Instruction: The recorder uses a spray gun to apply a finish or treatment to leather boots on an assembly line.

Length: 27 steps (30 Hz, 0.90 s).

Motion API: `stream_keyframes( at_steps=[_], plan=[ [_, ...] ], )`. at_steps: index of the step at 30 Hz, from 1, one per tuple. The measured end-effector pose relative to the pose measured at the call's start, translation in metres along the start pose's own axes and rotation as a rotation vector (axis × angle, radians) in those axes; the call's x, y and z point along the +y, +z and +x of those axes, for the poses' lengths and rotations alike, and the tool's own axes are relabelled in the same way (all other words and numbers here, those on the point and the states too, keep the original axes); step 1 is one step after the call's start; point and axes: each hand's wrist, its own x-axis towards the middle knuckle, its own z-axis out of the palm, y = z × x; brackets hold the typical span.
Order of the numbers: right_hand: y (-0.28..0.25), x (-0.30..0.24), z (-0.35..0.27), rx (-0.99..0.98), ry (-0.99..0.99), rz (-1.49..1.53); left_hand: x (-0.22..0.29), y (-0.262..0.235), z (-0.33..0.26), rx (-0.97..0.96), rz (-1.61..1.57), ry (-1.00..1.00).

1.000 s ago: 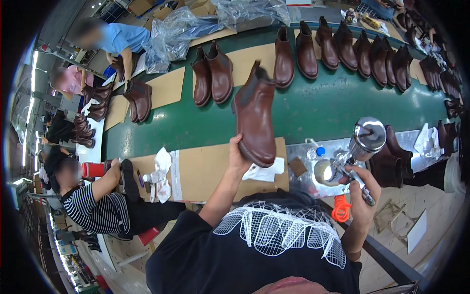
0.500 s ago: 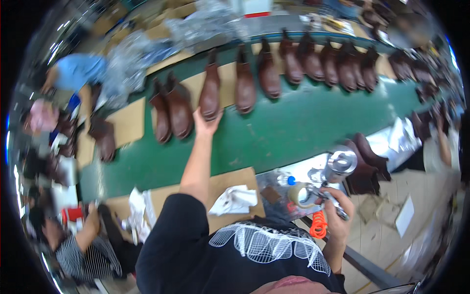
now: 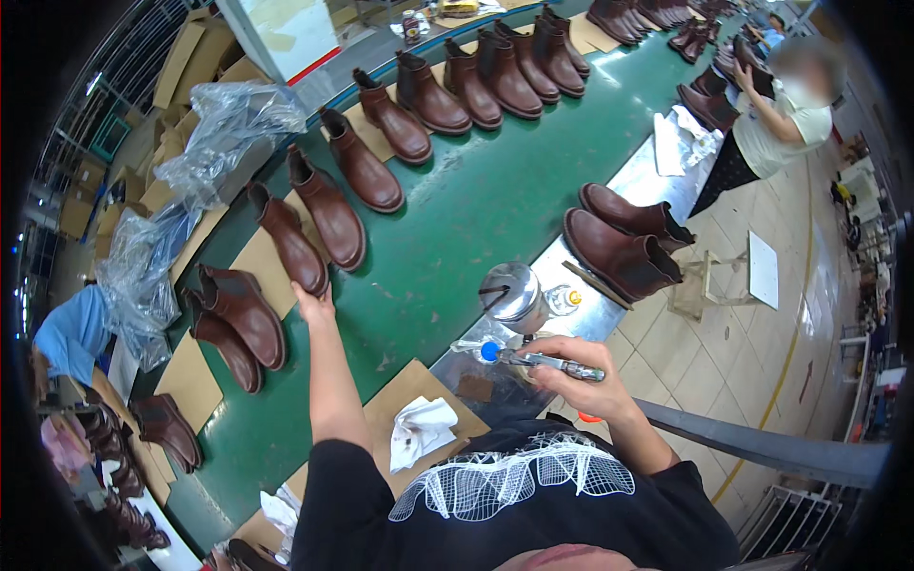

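My left hand [image 3: 315, 305] reaches over the green table and grips the toe of a brown leather ankle boot [image 3: 288, 246], its fingers partly hidden under the toe. Beside it to the right stands another brown boot [image 3: 327, 217]. To the left is a pair of boots [image 3: 244, 314] on cardboard. Closer to my body, my right hand [image 3: 588, 373] is closed round a metal spray gun [image 3: 562, 364] with a round silver cup [image 3: 511, 291]. Just beyond the gun's tip is a clear bottle with a blue cap [image 3: 490, 352].
More brown boots [image 3: 476, 86] line the table's far side. Two boots [image 3: 619, 243] lie at the metal side table [image 3: 624, 181]. A crumpled white cloth [image 3: 422, 430] rests on cardboard near me. A co-worker [image 3: 785, 119] handles boots at right; plastic sheeting [image 3: 228, 133] is piled at far left.
My view has turned, so the table now slants up to the right. My left hand stays on the boot's toe. My right hand keeps hold of the spray gun.
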Motion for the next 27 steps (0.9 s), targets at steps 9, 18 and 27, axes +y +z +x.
stream_keyframes(
  at_steps=[9,18,27],
  plan=[
    [0.005,0.000,0.008,-0.007,0.058,-0.046,-0.051,0.026,-0.079,0.088,-0.116,-0.238],
    [0.023,-0.004,0.002,-0.082,0.016,-0.213,-0.019,0.057,-0.089,-0.150,-0.199,-0.309],
    [0.037,-0.011,0.007,-0.106,0.067,-0.160,0.021,-0.089,-0.104,0.322,-0.215,-0.010]
  ],
)
